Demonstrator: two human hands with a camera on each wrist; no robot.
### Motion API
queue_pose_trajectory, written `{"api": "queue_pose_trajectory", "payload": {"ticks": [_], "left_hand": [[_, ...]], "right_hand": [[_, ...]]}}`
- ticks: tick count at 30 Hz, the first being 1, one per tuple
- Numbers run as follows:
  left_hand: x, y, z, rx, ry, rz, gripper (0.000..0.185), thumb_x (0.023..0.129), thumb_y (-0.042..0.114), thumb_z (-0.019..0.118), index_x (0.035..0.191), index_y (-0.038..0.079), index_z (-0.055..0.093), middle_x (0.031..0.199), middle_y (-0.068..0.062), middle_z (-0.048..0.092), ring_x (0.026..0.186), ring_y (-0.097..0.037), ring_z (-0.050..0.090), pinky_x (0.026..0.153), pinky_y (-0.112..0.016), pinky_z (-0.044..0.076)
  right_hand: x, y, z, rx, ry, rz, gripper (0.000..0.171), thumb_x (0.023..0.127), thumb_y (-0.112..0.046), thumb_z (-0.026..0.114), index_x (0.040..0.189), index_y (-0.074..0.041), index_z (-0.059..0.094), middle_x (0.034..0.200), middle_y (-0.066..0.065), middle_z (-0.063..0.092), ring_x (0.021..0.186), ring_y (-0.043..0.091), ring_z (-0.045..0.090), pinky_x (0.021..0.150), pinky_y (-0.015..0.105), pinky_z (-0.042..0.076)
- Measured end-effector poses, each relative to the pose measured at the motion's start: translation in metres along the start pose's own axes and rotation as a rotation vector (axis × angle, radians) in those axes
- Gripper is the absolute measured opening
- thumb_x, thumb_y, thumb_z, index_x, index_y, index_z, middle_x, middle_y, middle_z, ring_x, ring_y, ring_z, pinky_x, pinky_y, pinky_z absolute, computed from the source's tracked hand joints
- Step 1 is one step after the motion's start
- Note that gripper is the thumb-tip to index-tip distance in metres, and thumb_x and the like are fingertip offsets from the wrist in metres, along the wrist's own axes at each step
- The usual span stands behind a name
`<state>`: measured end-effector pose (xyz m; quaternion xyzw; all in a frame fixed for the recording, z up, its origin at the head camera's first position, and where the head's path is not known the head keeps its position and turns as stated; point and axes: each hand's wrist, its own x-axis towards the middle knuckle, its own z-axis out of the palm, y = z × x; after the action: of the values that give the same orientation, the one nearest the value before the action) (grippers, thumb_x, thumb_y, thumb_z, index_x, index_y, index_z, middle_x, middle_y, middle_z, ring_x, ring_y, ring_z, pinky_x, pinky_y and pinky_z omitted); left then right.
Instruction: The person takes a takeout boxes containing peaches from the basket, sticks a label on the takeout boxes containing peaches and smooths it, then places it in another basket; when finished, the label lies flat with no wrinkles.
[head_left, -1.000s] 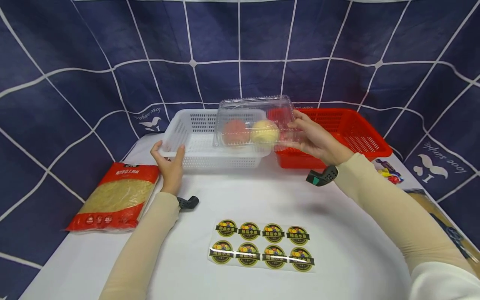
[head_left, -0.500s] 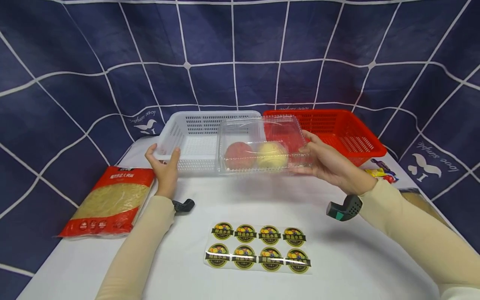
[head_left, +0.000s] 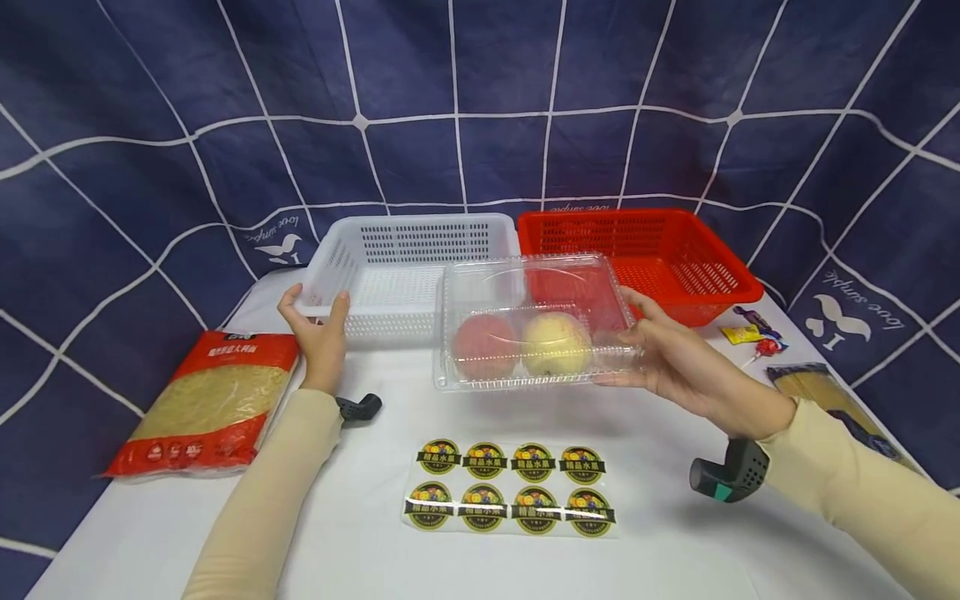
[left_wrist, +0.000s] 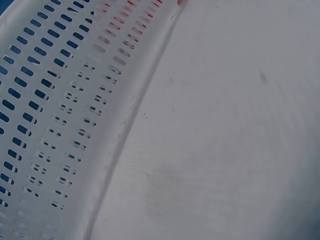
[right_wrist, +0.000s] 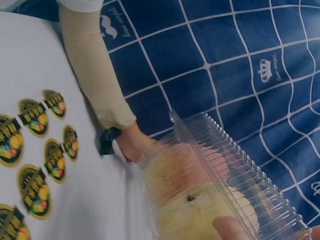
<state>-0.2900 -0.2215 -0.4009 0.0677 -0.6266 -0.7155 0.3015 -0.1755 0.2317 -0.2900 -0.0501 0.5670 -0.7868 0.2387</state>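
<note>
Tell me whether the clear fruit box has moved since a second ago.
Yes. The clear fruit box has come toward the person and down, off the white basket, nearer the sticker sheet.

Counter [head_left: 675, 550] with white surface; items resting directly on it.

White basket [head_left: 408, 267] at rear centre, red basket [head_left: 645, 258] just beside it on the right, rims close together. Red noodle bag [head_left: 206, 404] lies flat at the left edge. Sticker sheet [head_left: 510, 487] lies flat at front centre, with eight round labels in two rows of four. Wrapped sweets [head_left: 753, 340] lie near the red basket's right front corner. Spaghetti pack [head_left: 832, 398] lies along the right edge.
</note>
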Motion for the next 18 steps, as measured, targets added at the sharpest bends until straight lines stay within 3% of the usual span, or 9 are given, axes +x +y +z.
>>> {"api": "queue_pose_trajectory", "payload": {"ticks": [10,15,18], "left_hand": [[0.004,0.002,0.001,0.005,-0.001,0.002,0.07,0.104,0.018,0.073,0.155,0.024,0.026,0.16,-0.011,0.044,0.147,-0.031,0.045,0.119,-0.026,0.039],[0.001,0.003,0.002,0.001,0.007,-0.001,0.071,0.103,0.016,0.073,0.156,0.022,0.026,0.16,-0.012,0.044,0.146,-0.031,0.046,0.118,-0.027,0.039],[-0.001,0.003,0.002,0.0,0.004,-0.006,0.071,0.103,0.016,0.073,0.156,0.022,0.025,0.16,-0.012,0.043,0.147,-0.031,0.046,0.119,-0.026,0.039]], "right_hand": [[-0.007,0.055,-0.014,-0.015,-0.006,-0.017,0.074,0.105,-0.005,0.039,0.166,-0.036,0.011,0.163,0.026,0.02,0.126,0.031,0.062,0.095,0.049,0.062],[-0.004,0.077,-0.018,0.004,0.026,-0.003,0.07,0.104,-0.006,0.041,0.162,-0.038,0.017,0.151,0.02,0.038,0.124,0.029,0.061,0.097,0.049,0.062],[0.0,0.083,-0.018,0.01,0.063,0.015,0.07,0.105,-0.007,0.043,0.163,-0.037,0.018,0.145,0.016,0.04,0.125,0.029,0.057,0.099,0.05,0.061]]}}
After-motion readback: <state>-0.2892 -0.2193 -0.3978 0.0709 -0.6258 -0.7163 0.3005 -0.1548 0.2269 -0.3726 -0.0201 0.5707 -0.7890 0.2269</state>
